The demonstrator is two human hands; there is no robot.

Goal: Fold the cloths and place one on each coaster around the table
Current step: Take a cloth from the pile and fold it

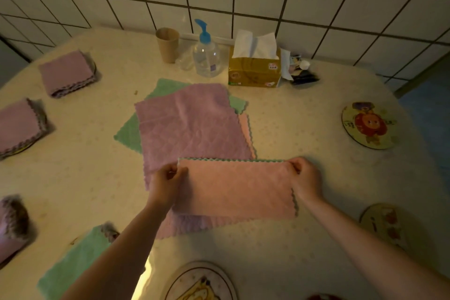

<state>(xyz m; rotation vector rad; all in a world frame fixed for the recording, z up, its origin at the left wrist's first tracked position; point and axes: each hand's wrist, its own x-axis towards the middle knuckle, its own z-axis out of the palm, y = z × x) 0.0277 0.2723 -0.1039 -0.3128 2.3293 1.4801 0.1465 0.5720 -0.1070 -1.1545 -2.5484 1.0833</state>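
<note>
A pink cloth (236, 187), folded in half, hangs between my hands above the table's middle. My left hand (166, 179) pinches its upper left corner and my right hand (304, 176) pinches the upper right corner. Under it lies a pile of flat cloths: a purple one (190, 126) on top, green (129, 131) and peach edges showing beneath. Folded purple cloths sit on coasters at the far left (67, 73), at the left edge (18, 125) and at the near left (11, 226). A folded green cloth (73, 265) lies near my left arm. Bare round coasters lie at the right (369, 124), near right (382, 224) and near edge (202, 282).
Along the tiled wall stand a paper cup (167, 44), a pump bottle (206, 53), a tissue box (254, 66) and small clutter (300, 69). The round table (292, 117) has a pale patterned cover.
</note>
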